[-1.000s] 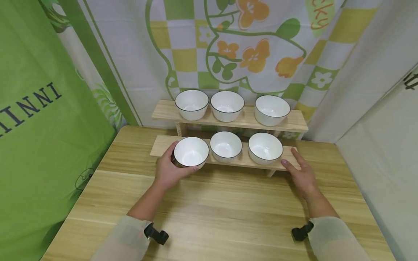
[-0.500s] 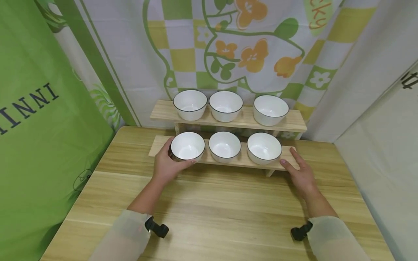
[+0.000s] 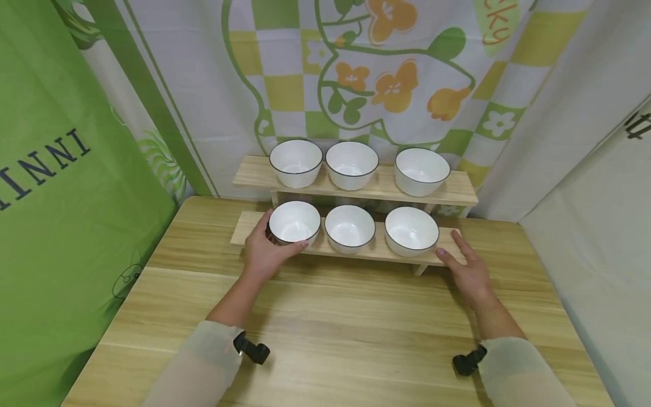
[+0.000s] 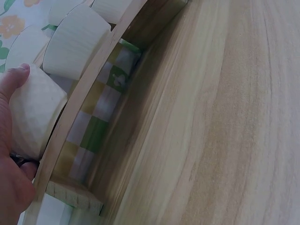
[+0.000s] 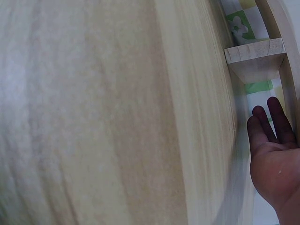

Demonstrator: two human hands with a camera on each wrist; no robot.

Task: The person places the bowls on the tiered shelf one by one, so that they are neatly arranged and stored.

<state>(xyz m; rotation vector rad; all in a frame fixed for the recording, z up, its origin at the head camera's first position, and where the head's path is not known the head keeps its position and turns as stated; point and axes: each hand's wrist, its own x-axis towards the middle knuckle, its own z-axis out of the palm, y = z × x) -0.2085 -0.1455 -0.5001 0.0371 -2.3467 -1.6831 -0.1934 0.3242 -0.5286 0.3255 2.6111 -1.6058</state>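
Note:
My left hand (image 3: 264,251) grips a white bowl (image 3: 295,220) with a dark rim at the left of the lower wooden shelf (image 3: 244,226). Its thumb lies along the bowl's front, the other fingers around the left side, partly hidden. In the left wrist view the bowl (image 4: 35,112) sits upright right at the shelf's edge. Two matching bowls, a middle one (image 3: 350,229) and a right one (image 3: 412,230), share that shelf. My right hand (image 3: 470,274) holds the shelf's right end, thumb and index finger on top. Three fingers (image 5: 276,119) extend beneath the board in the right wrist view.
On the upper shelf (image 3: 463,186) stand three more bowls: left (image 3: 296,164), middle (image 3: 352,165) and right (image 3: 422,172). The stand rests at the back of a wooden table (image 3: 351,328). A patterned curtain (image 3: 285,73) hangs behind it, and a green cloth (image 3: 61,226) at the left.
My left hand has moved the bowl back and slightly left, from the shelf's front edge to over the board, level with the middle bowl. My right hand has stayed at the shelf's end.

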